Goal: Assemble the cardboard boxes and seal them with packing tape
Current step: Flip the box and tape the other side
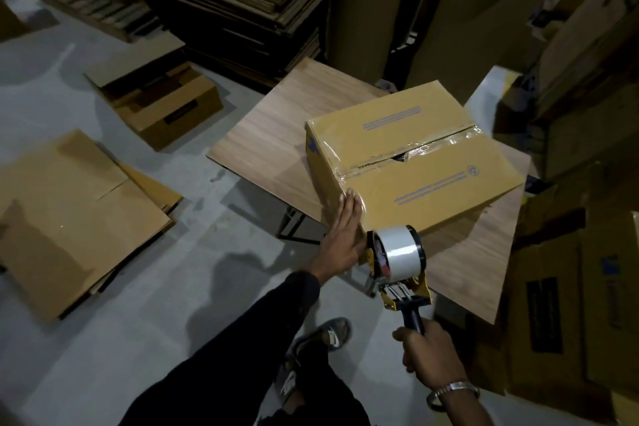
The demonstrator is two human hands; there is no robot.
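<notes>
The taped cardboard box (411, 162) on the bench (276, 121) is steadied by the flat-fingered left hand (342, 235), pressing tape down. The tape dispenser (397, 263) handle is gripped by the right hand (427, 353), probably for tearing off.

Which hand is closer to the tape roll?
Left. The left hand presses the box beside the tape roll; the right hand grips the handle below.

Our left hand (340, 237) reaches forward, fingers straight and flat together, sleeve dark. Our right hand (428, 353) is curled tight in a fist-like grip, wrist braceleted.
</notes>
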